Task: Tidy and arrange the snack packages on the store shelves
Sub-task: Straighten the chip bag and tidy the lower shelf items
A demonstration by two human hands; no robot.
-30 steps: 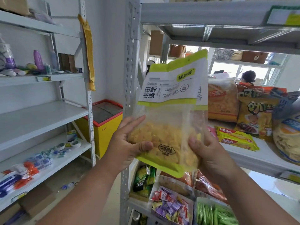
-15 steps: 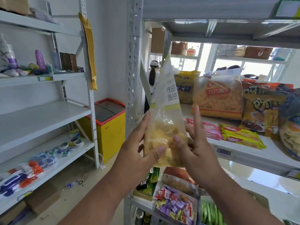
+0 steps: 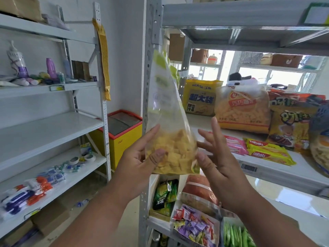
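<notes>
Item: clear snack bag [image 3: 170, 132] with yellow pieces, held upright before the grey shelf post [image 3: 151, 72].

Nearest, low and centre: box of wrapped candies [image 3: 194, 227], green packet [image 3: 164, 195]. Above these, left hand [image 3: 140, 161] grips the bag's lower left, thumb pressed on its front, fingers behind. Right hand [image 3: 219, 157] sits at the bag's lower right corner, thumb touching the edge, fingers spread and straight (not curled round anything). Right, on the shelf [image 3: 267, 173]: pink wafer pack [image 3: 235, 145], yellow nabati packs [image 3: 267, 152]. Farther: large yellow bag [image 3: 201, 97], orange puff bag [image 3: 242, 109]. Far left: red-rimmed yellow chest freezer [image 3: 122, 136].
</notes>
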